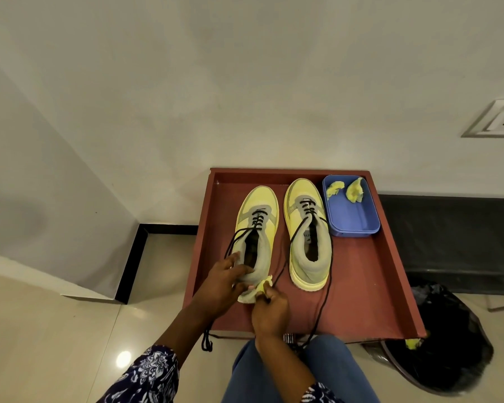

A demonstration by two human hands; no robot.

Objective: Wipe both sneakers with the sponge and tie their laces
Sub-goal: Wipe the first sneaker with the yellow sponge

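Two yellow and grey sneakers stand toes away from me on a red-brown tray (370, 286). My left hand (226, 279) grips the heel collar of the left sneaker (258, 222), thumb inside the opening. My right hand (269, 311) pinches a yellow sponge piece (261, 287) against that sneaker's heel. The right sneaker (307, 237) stands untouched beside it. Black laces (322, 306) on both shoes hang loose and untied; some trail over the tray's near edge.
A blue plastic box (351, 219) at the tray's far right holds two more yellow sponge scraps. A black bag (445, 338) with a yellow scrap on it lies on the floor at right. The wall and a black skirting stand behind the tray.
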